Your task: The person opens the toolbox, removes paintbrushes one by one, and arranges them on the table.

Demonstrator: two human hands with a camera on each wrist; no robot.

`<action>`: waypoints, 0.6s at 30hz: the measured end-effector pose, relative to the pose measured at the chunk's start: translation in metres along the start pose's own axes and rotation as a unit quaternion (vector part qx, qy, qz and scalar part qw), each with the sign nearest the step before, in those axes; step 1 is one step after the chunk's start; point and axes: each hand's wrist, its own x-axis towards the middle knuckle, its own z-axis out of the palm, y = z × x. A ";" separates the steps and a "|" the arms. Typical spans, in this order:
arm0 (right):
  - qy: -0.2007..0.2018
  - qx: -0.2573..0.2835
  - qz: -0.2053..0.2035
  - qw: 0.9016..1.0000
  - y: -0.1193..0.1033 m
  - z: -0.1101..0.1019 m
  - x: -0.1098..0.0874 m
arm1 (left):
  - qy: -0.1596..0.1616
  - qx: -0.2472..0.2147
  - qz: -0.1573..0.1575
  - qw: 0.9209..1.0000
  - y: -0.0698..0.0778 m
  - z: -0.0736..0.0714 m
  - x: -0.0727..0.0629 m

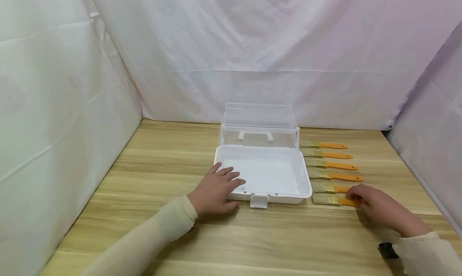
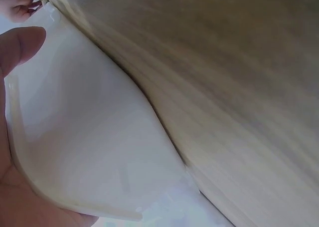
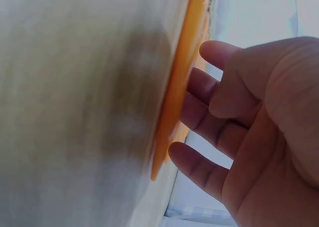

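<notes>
A white plastic box [image 1: 270, 175] with its clear lid [image 1: 258, 115] raised stands on the wooden table. My left hand [image 1: 216, 189] rests on the box's front left corner, fingers spread over the rim and thumb outside the front wall. In the left wrist view that thumb lies beside the white wall [image 2: 89, 117]. To the right of the box, my right hand [image 1: 379, 208] is at the handle end of the nearest paintbrush [image 1: 333, 200]. The right wrist view shows loosely bent fingers close beside the orange handle [image 3: 174, 97], not wrapped round it; exact contact is unclear.
Several more orange-handled paintbrushes [image 1: 341, 166] lie in a column behind the nearest one, bristles toward the box. A white latch [image 1: 259, 201] hangs at the box's front, and a white carrying handle [image 1: 255, 134] is on the lid. Pale curtains [image 1: 202, 59] enclose the table [image 1: 281, 240].
</notes>
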 end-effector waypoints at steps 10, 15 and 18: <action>-0.008 0.012 0.027 1.000 -0.005 -0.005 -0.001 | -0.008 0.000 -0.006 1.000 -0.001 0.001 0.000; -0.008 0.011 0.045 0.999 -0.006 -0.007 -0.002 | 0.003 0.002 -0.002 1.000 -0.002 -0.001 0.003; -0.009 0.007 0.056 0.998 -0.005 -0.008 -0.001 | 0.008 0.007 0.001 1.000 -0.003 -0.001 0.006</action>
